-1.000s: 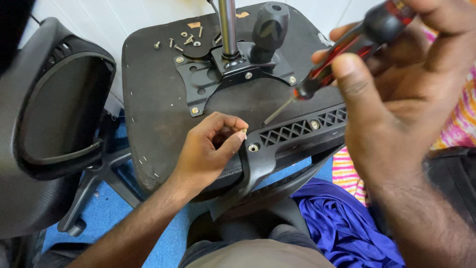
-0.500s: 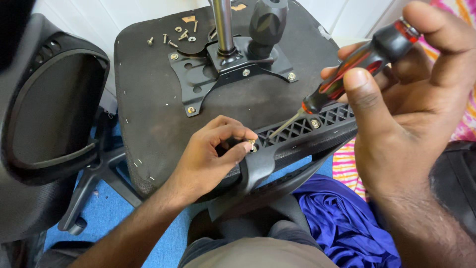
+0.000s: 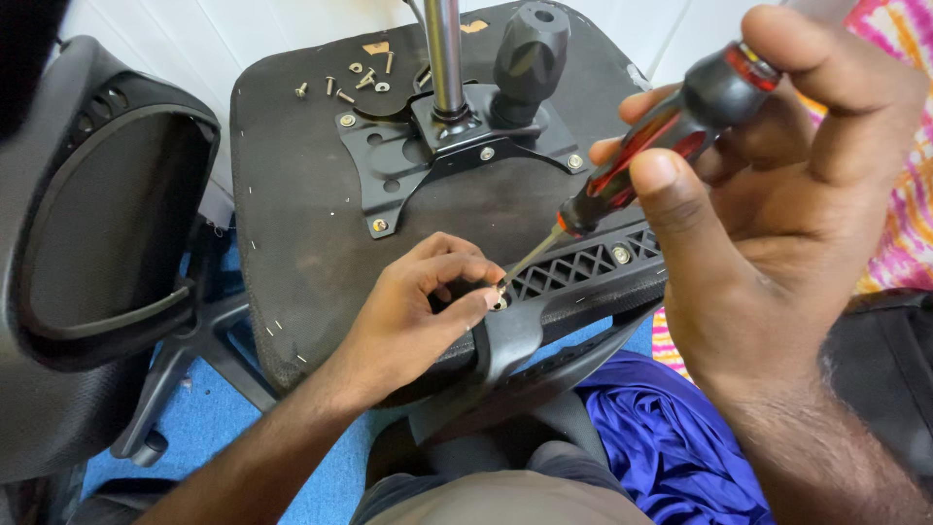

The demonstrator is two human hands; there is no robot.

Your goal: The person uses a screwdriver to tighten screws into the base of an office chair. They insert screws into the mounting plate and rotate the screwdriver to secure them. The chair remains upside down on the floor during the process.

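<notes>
The upturned seat (image 3: 311,185) fills the middle, its black fabric underside reaching a rounded left edge that nearly meets the chair back (image 3: 97,233) lying beside it. Open room is scant: a strip of bare fabric runs between the metal plate (image 3: 428,156) and the left hand (image 3: 408,326), and a patch near the far edge holds loose screws (image 3: 355,80). The near edge is crowded by the armrest bracket (image 3: 583,267), a hard plastic bar with a lattice of diamond holes.

The left hand pinches a small screw (image 3: 499,299) at the bracket's end, thumb and forefinger closed on it; the screw is mostly hidden by the fingertips. The right hand (image 3: 777,214) grips the screwdriver (image 3: 661,146) by its glossy red-and-black handle, fingers wrapped round it, thumb laid along the side. Its thin steel shaft slants down so the tip meets the screw.

The gas column (image 3: 444,53) is cut off at the top, as is the ribbed black knob (image 3: 530,44). Blue cloth (image 3: 661,437) lies crumpled below the bracket, partly hidden by the right forearm. The floor (image 3: 209,418) is blue.
</notes>
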